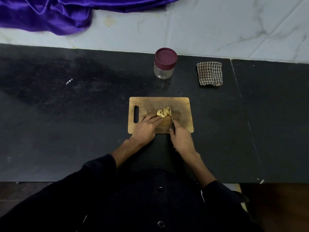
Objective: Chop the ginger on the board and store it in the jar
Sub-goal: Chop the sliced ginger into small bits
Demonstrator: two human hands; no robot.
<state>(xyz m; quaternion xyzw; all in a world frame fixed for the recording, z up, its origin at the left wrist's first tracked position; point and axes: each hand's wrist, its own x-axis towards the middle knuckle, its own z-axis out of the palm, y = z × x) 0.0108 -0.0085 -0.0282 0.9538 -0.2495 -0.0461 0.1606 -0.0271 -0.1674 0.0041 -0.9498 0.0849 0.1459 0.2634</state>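
Note:
A wooden cutting board (pixel 180 106) with a handle slot on its left lies on the dark counter. Pale yellow ginger pieces (pixel 163 112) sit in a small heap near its middle. My left hand (pixel 145 127) lies flat on the board, its straight fingertips touching the near side of the heap. My right hand (pixel 181 139) grips the dark handle of a knife (pixel 171 115), whose blade stands edge-down against the right side of the ginger. A clear jar (pixel 164 64) with a maroon lid on stands upright behind the board.
A folded checked cloth (pixel 209 73) lies right of the jar. Purple satin fabric (pixel 50 12) is bunched on the pale marble ledge at the back left. The black counter (pixel 66 106) stretches wide on both sides; its front edge runs just before my body.

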